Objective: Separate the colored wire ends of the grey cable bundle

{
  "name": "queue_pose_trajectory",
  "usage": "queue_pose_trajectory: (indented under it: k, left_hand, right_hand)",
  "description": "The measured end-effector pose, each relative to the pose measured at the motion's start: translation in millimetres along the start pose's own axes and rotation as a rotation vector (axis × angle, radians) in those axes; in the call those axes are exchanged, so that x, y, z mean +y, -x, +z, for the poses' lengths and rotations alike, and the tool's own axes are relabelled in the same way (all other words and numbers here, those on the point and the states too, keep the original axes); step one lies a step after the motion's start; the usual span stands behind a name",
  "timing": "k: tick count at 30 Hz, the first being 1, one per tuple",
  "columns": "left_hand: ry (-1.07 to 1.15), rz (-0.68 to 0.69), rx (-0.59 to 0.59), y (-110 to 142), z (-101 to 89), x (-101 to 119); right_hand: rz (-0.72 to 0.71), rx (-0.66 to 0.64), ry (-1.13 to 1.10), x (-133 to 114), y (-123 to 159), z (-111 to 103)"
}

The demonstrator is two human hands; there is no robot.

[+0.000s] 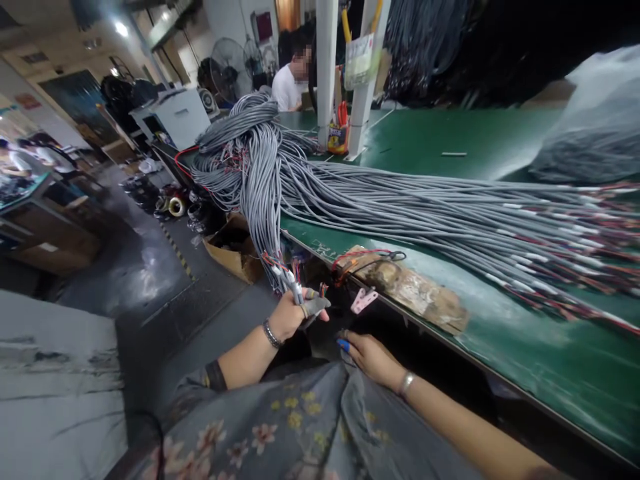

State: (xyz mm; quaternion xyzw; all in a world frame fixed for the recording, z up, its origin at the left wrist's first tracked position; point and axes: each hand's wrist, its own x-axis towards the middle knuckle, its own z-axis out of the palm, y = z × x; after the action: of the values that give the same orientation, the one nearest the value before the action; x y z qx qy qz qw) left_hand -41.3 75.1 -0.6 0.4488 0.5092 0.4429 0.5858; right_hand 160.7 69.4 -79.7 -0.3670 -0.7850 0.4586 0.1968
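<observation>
My left hand [290, 315] is closed around the end of a grey cable [299, 293], with thin coloured wires [323, 289] sticking out past its fingers. Grey covers wrap some of those fingertips. Apart from it, to the right, my right hand [373, 357] has its fingers drawn together, one wearing a blue finger cover; what they hold, if anything, is hidden. A thick bundle of grey cables [263, 180] hangs over the bench edge just above my left hand. More grey cables [380, 200] stretch right along the bench, their ends showing white sleeves and red and black wires.
The green bench [550, 360] runs along my right. On its edge sit a worn wooden block [415, 293] and a pink clip [364, 301]. A cardboard box [233, 250] stands below. Beyond are white posts [327, 73], a clear plastic bag [595, 113] and a person [287, 87].
</observation>
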Motion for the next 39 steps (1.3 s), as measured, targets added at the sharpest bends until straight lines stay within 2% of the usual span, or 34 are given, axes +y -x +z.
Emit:
queue_pose_trajectory:
  k: [3, 6, 8, 11, 12, 14, 16, 18, 21, 24, 27, 29, 34, 36, 39]
  left_hand:
    - [-0.003, -0.029, 0.005, 0, 5.0, 8]
    - [0.005, 0.003, 0.014, 6, 8.9, 9]
    - [-0.032, 0.021, 0.010, 13, 10.7, 6]
    - [-0.163, 0.063, -0.005, 25, 13.2, 1]
    - [-0.205, 0.081, -0.009, 28, 14.0, 0]
    - [-0.263, 0.112, -0.002, 31, 15.8, -2]
    - [-0.302, 0.131, -0.006, 31, 17.4, -5]
    - [-0.359, 0.152, -0.019, 29, 18.6, -9]
    - [-0.516, 0.185, -0.035, 26, 20.3, -13]
    - [-0.678, 0.190, -0.068, 27, 22.0, -12]
    - [-0.763, 0.181, -0.113, 27, 21.8, -7]
    - [-0.752, 0.161, -0.179, 23, 19.1, -4]
    - [-0.595, 0.085, -0.444, 10, 11.1, -3]
    - [-0.572, 0.111, -0.454, 9, 12.7, -1]
    - [-0.473, 0.131, -0.334, 11, 20.0, 3]
  right_hand:
    - [0.063, -0.105, 0.187, 6, -4, 10]
    - [0.074, -0.215, 0.207, 7, -1, 18]
    - [0.065, -0.155, 0.203, 1, 4, 14]
    - [0.052, 0.069, 0.135, -23, 9, -7]
    - [0.043, 0.122, 0.062, -33, 10, -14]
    - [0.056, 0.130, -0.196, -54, 10, -25]
    - [0.165, 0.142, -0.454, -70, 7, -26]
    - [0.225, 0.216, -0.582, -77, 3, -21]
    - [0.273, 0.309, -0.678, -75, 0, -10]
    - [0.302, 0.317, -0.718, -69, 2, -6]
    - [0.260, 0.329, -0.698, -66, 5, -7]
    - [0.223, 0.346, -0.671, -67, 5, -10]
    - [0.131, 0.317, -0.560, -72, 6, -20]
    - [0.115, 0.343, -0.557, -73, 6, -22]
    - [0.185, 0.371, -0.710, -72, 3, -23]
